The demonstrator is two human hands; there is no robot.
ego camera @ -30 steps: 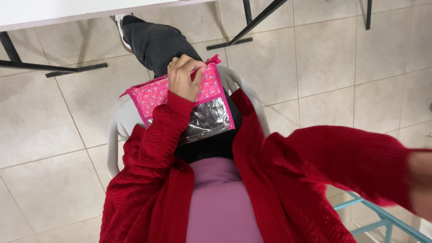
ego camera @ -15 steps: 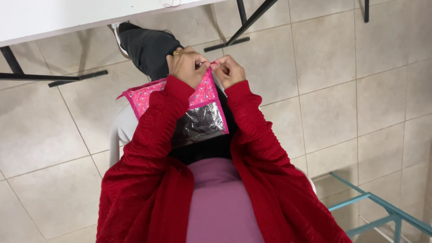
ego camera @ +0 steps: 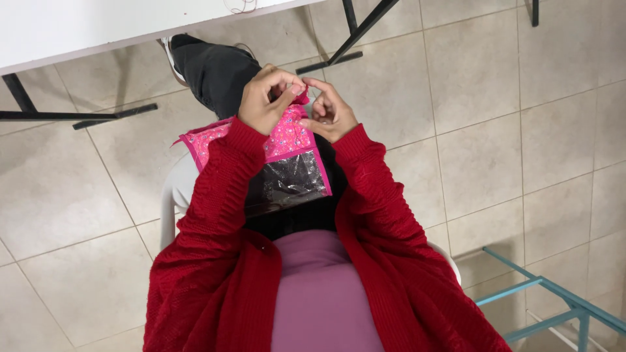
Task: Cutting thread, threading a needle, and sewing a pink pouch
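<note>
A pink patterned fabric pouch with a clear shiny plastic window lies on my lap. My left hand pinches its upper edge between the fingertips. Right beside it, my right hand has its fingers curled and meets the left hand's fingertips at the pouch's top corner. Whether a needle or thread sits between the fingers is too small to tell. Both arms wear red knitted sleeves.
I sit on a white plastic chair over a beige tiled floor. A white table with black metal legs stands ahead. A light blue metal frame is at the lower right. My dark trouser leg stretches forward.
My right hand came in from the far right and joined the left hand at the pouch's top edge. The left hand stayed on the pouch.
</note>
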